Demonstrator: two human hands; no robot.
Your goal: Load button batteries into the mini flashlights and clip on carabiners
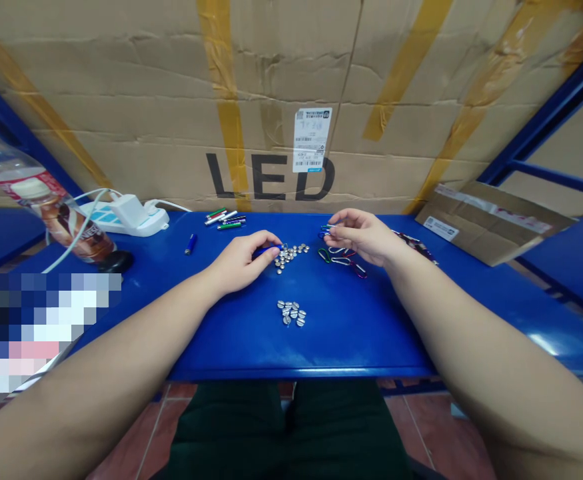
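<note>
My left hand (244,261) is closed on a slim blue metal tube (267,251), held low over a pile of small silver button-like discs (286,257). The fingers hide much of the tube. To the right, my right hand (364,237) pinches a blue-green carabiner (325,231), partly hidden by the thumb. Below that hand lie several coloured carabiners (341,261). Nearer me is a second group of silver discs (291,312), each with a groove across it.
A loose blue tube (190,244) and several coloured tubes (226,220) lie at left. Beyond are a white power strip (144,220) and a drink bottle (84,233). Patterned strips (416,245) and a cardboard piece (491,223) are at right. A large carton (161,100) stands behind.
</note>
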